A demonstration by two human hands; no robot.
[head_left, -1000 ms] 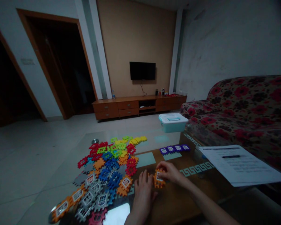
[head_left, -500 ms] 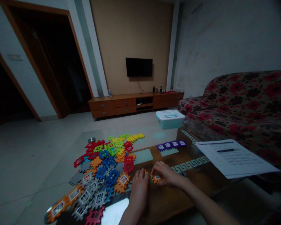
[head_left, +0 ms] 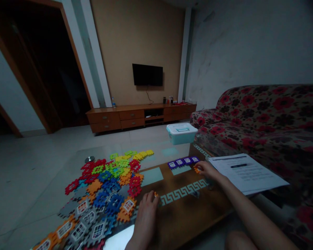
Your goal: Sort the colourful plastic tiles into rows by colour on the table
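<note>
A heap of coloured interlocking tiles (head_left: 106, 180) covers the left half of the glass-topped table (head_left: 187, 211). A row of purple tiles (head_left: 183, 161) lies further back. My right hand (head_left: 206, 169) is stretched out beside the row's right end, fingers closed on an orange tile (head_left: 197, 169). My left hand (head_left: 146, 208) rests on the table by the heap's near right edge, fingers together, with a bit of orange (head_left: 155, 194) at the fingertips.
White papers with a pen (head_left: 243, 172) lie on the table's right side. A teal lidded box (head_left: 182, 133) stands at the far end. A floral sofa (head_left: 263, 118) runs along the right. A TV cabinet (head_left: 141, 116) lines the far wall.
My right hand carried the orange tile from beside my left hand out to the right end of the purple row. The view swung to the right.
</note>
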